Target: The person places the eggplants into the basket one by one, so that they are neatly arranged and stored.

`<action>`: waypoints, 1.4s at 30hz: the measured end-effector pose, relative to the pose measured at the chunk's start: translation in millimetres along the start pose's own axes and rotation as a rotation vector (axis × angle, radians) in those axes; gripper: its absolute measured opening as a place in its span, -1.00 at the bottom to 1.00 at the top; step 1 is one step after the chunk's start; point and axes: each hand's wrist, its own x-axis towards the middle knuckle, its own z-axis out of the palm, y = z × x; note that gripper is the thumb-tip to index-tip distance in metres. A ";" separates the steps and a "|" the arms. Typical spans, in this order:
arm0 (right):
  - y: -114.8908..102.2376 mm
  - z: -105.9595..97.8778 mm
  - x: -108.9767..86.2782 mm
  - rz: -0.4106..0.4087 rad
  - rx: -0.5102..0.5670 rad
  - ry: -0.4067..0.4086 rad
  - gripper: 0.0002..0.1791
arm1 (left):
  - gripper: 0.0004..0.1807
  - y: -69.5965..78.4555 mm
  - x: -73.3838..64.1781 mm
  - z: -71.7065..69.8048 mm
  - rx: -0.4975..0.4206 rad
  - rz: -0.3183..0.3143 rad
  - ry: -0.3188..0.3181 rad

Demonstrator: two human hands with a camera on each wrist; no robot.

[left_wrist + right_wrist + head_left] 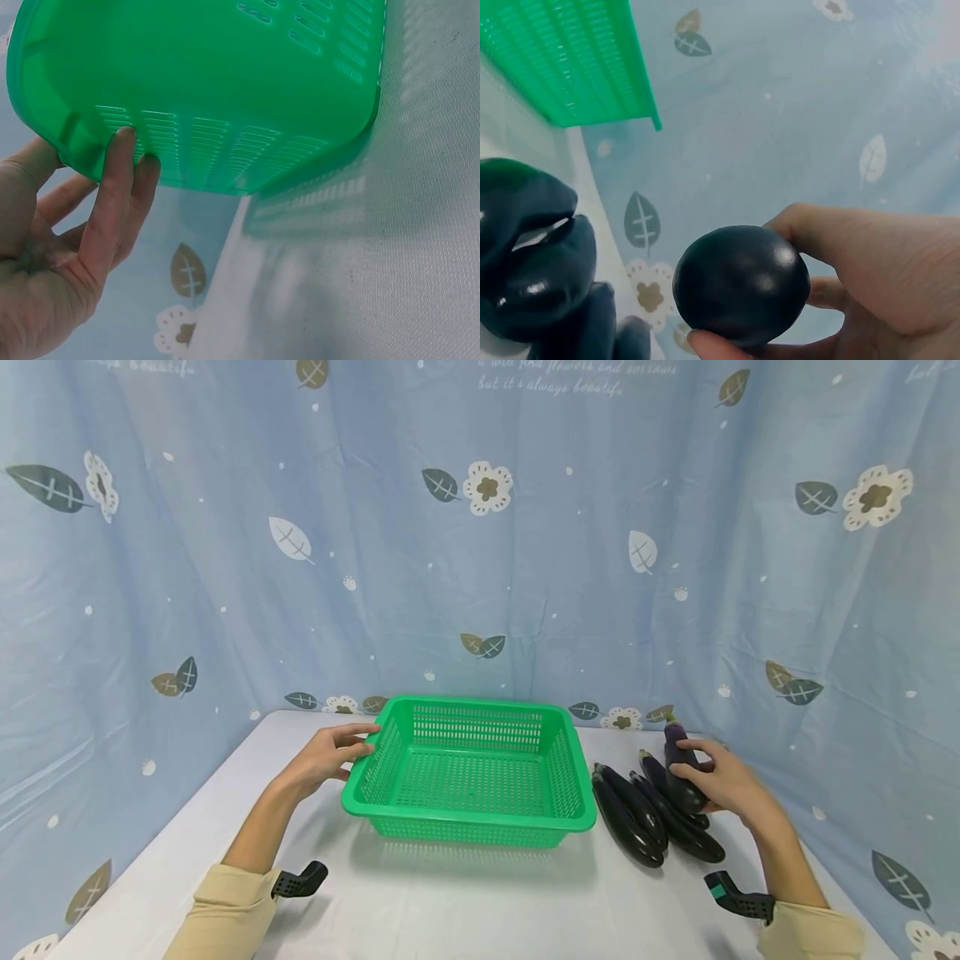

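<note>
A green plastic basket [468, 828] with slotted walls stands on the white table. My left hand [330, 756] holds its left rim; in the left wrist view, fingertips [124, 142] touch the slotted outer wall. On the right, my right hand [716, 777] grips a dark purple eggplant [678, 768], its stem end pointing up and away, above the other eggplants. The right wrist view looks at the rounded end of this held eggplant [741, 285], with fingers around it. Several glossy eggplants [626, 822] lie side by side between the basket and my right hand.
A white tabletop [465, 910] extends in front of the basket. Behind the table and along both sides hangs a blue curtain [390, 568] printed with leaves and flowers. In the right wrist view, loose eggplants [540, 292] lie to the left, below the basket's corner.
</note>
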 end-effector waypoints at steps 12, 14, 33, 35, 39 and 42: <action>-13.6 9.0 0.2 -0.069 -0.031 0.013 -0.29 | -0.39 -4.3 2.1 -0.8 -0.017 -0.034 -0.004; -14.7 10.9 0.5 -0.076 -0.030 0.006 -0.29 | -0.38 -3.8 1.2 -1.1 -0.015 -0.038 -0.006; -36.4 26.9 4.9 -0.077 -0.019 -0.010 -0.32 | -0.39 -4.9 5.9 -1.3 -0.057 -0.062 -0.007; -39.9 28.5 6.4 -0.074 -0.020 -0.015 -0.33 | -0.38 -6.2 5.9 -1.3 -0.063 -0.066 -0.006; -47.1 30.6 8.5 -0.067 -0.011 -0.028 -0.33 | -0.38 -7.7 5.6 -0.9 -0.078 -0.066 -0.004; -53.4 30.7 9.1 -0.067 0.002 -0.040 -0.33 | -0.40 -8.1 5.7 -0.5 -0.088 -0.072 -0.003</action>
